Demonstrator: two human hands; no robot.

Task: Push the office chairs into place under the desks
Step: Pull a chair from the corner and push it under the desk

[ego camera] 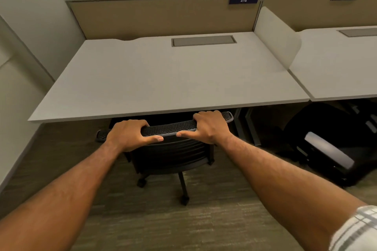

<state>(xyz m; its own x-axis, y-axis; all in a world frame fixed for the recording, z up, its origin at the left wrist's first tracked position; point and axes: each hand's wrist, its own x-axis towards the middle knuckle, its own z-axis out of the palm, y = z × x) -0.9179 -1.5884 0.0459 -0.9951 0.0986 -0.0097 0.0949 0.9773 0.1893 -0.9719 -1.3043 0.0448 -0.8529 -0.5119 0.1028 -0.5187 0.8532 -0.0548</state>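
Observation:
A black mesh-backed office chair [171, 155] stands at the front edge of the white desk [163, 75] labelled 212. Its backrest top touches or sits just under the desk's edge; the seat is hidden beneath. My left hand [130, 134] grips the left part of the backrest's top rail. My right hand [210, 126] grips the right part of the same rail. Both thumbs lie along the near side of the rail. A second black office chair [326, 149] with a grey armrest stands partly under the neighbouring desk [336, 67] labelled 213.
A white divider panel [277, 40] separates the two desks. Tan back panels run behind them. A wall [30, 16] closes the left side beside desk 212. The chair's wheeled base [183, 189] rests on grey-brown carpet, which fills the foreground.

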